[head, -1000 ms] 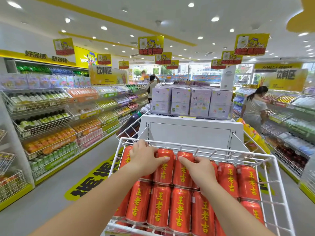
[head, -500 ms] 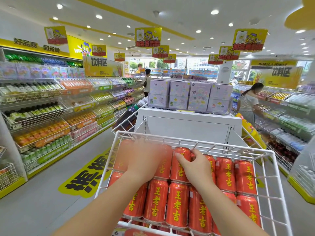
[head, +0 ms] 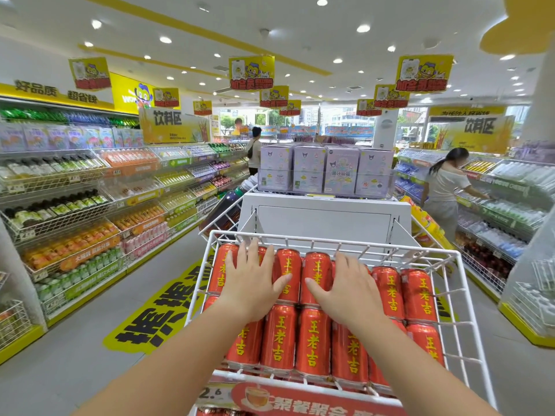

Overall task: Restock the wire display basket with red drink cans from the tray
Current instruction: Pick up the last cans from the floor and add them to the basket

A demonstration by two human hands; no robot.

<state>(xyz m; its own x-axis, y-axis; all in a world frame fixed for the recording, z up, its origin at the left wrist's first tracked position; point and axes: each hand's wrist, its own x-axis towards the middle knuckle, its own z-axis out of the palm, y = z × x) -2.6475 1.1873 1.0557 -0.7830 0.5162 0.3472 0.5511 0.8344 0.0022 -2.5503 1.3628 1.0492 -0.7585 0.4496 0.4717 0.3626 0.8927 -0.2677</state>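
Both hands lay flat and spread, gripping nothing: the left hand (head: pixel 250 283) and the right hand (head: pixel 350 291) pressed palms-down on the red cans (head: pixel 310 340), which lay packed on their sides in the white wire basket (head: pixel 468 319). Behind stood purple boxes (head: pixel 326 171).

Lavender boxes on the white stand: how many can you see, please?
4 lavender boxes in a row: leftmost, second, third, rightmost. More may hide behind.

bright shop aisle: grey floor (head: pixel 75 349), stocked drink shelves (head: pixel 75 205) along both sides, recessed ceiling lights (head: pixel 362 27), hanging yellow signs (head: pixel 251 72).
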